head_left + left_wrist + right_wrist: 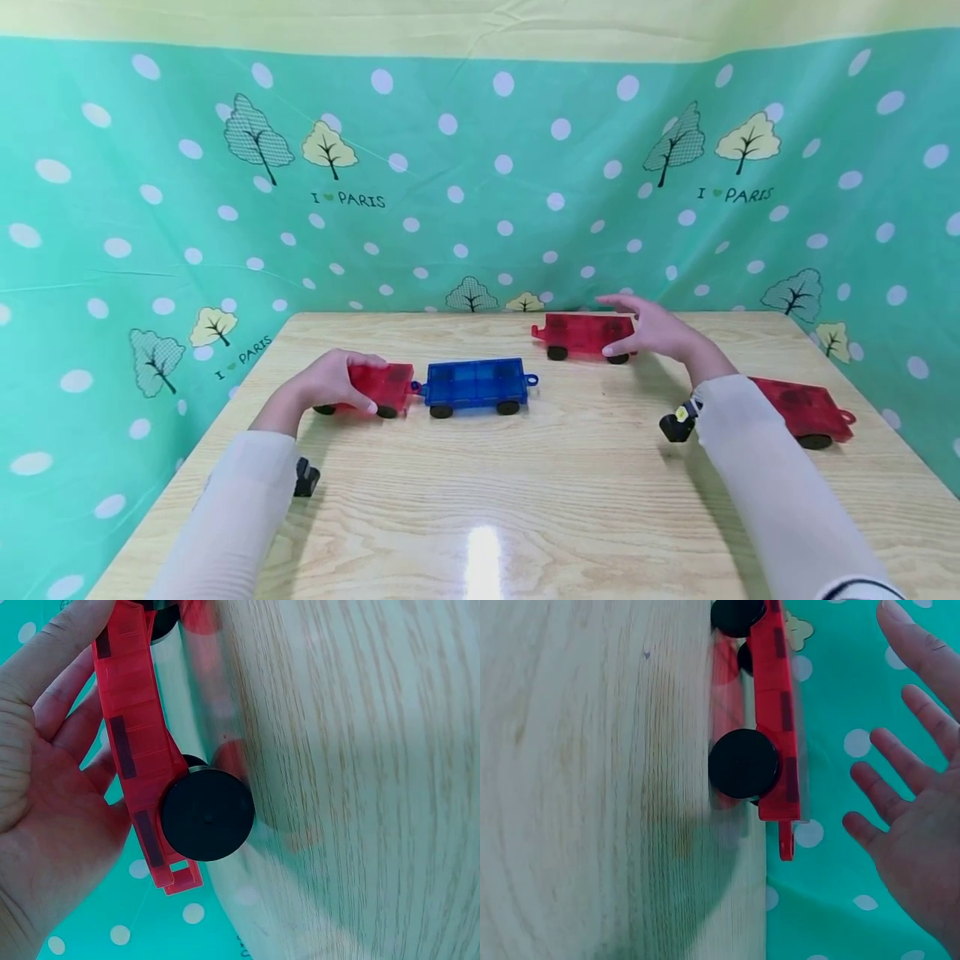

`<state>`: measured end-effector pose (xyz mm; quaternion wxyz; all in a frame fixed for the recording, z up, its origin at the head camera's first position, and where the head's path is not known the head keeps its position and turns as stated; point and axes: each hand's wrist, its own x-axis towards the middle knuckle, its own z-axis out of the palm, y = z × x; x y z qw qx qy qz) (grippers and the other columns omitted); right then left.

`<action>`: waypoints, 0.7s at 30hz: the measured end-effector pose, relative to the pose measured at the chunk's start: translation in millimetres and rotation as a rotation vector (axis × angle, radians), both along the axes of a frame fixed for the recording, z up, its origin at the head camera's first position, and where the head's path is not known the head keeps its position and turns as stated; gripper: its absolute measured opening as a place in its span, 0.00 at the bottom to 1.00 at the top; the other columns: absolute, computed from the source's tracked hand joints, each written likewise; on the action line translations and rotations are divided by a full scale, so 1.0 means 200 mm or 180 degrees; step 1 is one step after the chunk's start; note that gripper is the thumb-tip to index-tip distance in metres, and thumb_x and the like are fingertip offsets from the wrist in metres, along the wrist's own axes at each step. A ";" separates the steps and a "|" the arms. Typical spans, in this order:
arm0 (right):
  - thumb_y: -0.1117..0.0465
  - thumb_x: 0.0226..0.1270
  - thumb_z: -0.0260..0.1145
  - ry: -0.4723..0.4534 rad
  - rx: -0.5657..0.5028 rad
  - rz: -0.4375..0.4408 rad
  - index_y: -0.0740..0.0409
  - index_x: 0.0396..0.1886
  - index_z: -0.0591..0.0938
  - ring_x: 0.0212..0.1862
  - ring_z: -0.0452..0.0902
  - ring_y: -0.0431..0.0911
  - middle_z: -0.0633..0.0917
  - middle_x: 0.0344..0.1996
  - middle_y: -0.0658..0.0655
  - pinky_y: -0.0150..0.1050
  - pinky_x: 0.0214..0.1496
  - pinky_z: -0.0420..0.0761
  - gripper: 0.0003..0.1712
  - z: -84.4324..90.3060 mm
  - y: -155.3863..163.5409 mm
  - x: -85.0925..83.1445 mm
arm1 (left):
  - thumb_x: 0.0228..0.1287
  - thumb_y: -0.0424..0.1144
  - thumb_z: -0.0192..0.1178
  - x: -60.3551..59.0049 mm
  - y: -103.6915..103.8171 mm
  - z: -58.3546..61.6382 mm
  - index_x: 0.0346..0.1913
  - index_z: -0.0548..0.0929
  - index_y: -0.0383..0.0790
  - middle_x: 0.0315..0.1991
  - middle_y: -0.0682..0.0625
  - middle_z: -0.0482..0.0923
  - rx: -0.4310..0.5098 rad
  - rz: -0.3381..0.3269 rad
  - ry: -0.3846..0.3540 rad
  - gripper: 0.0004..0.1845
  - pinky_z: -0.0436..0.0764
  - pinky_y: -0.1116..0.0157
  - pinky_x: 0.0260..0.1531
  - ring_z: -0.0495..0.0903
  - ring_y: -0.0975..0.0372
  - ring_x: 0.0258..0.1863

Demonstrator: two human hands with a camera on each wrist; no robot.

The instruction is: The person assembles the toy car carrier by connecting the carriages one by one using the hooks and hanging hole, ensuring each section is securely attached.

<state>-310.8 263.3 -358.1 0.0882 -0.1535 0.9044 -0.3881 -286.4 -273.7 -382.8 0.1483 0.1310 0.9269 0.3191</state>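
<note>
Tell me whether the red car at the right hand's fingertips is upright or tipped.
Upright: the red car stands with its black wheels down on the table.

a translucent red wagon (392, 383) stood upright on black wheels, a blue wagon (476, 383) touched its right end, a second red wagon (577, 333) stood farther back

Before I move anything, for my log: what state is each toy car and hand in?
Left hand: gripping left red car
Left red car: upright; coupling to blue car unclear
Blue car: upright on wheels
Far red car: upright, not gripped
Right hand: spread, holding nothing
Right red car: upright, partly hidden
</note>
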 end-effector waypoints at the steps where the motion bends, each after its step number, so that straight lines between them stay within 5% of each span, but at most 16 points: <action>1: 0.57 0.64 0.80 -0.0018 0.0038 -0.0006 0.55 0.85 0.62 0.83 0.50 0.70 0.58 0.84 0.70 0.74 0.78 0.64 0.53 0.00 0.00 -0.01 | 0.50 0.37 0.85 0.00 0.00 0.00 0.71 0.81 0.37 0.68 0.34 0.79 -0.0003 0.0002 -0.0004 0.42 0.86 0.52 0.54 0.78 0.44 0.60; 11: 0.58 0.64 0.80 -0.0180 0.0209 0.0162 0.55 0.85 0.61 0.84 0.45 0.71 0.52 0.85 0.70 0.74 0.79 0.63 0.55 -0.02 -0.02 -0.09 | 0.49 0.37 0.85 0.00 -0.01 0.00 0.71 0.81 0.36 0.67 0.34 0.80 0.0045 0.0003 -0.0025 0.42 0.86 0.53 0.54 0.79 0.45 0.58; 21: 0.61 0.61 0.82 -0.0090 0.0468 0.0209 0.63 0.81 0.67 0.77 0.59 0.69 0.66 0.79 0.72 0.68 0.79 0.67 0.51 -0.05 -0.07 -0.14 | 0.50 0.37 0.85 0.01 0.00 0.01 0.71 0.81 0.36 0.69 0.34 0.79 0.0037 0.0014 -0.0037 0.43 0.87 0.53 0.53 0.78 0.43 0.60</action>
